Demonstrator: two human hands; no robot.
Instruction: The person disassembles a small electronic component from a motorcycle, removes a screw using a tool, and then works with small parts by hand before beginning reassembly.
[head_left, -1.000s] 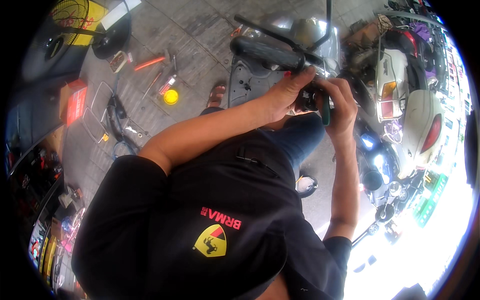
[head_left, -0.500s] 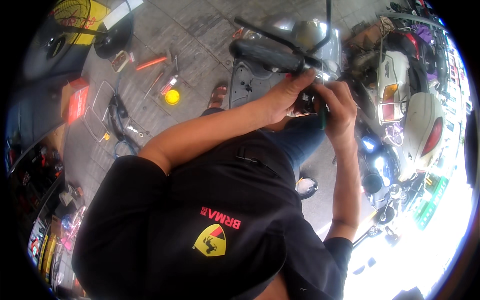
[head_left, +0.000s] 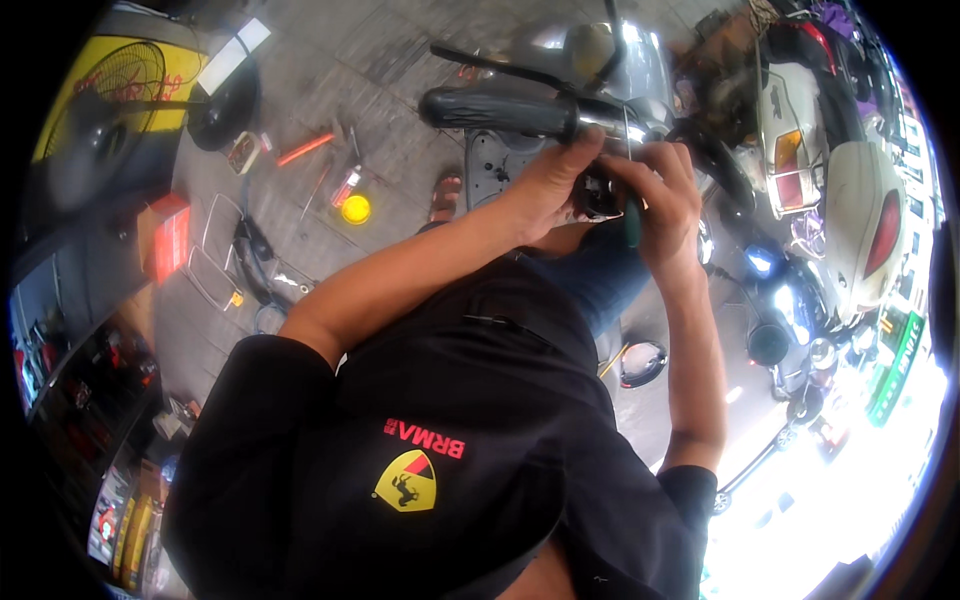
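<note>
- Both hands meet near the handlebar (head_left: 598, 118): my right hand (head_left: 668, 195) pinches a green-handled tool (head_left: 632, 220) with bent fingers, its thin metal shaft pointing up across the bar.
- At the bar, my left hand (head_left: 552, 188) lays its thumb near the inner end of the black grip (head_left: 490, 112); its fingers are mostly hidden, so I cannot tell how they close.
- Between my two palms, just below the bar, sits a small dark fitting (head_left: 598, 192), too shaded to make out fully.
- Beyond the grip I see a black lever (head_left: 495, 65) and a silvery scooter body (head_left: 600, 50); the grey footboard (head_left: 490, 165) shows below the grip.
- Left of my sandalled foot (head_left: 446, 196), a yellow round tub (head_left: 355, 209) lies near a red-and-white tube (head_left: 346, 186).
- Farther left are an orange box (head_left: 165, 238) and a black fan (head_left: 110, 115).
- Well to my right stands a white scooter (head_left: 860, 250).
</note>
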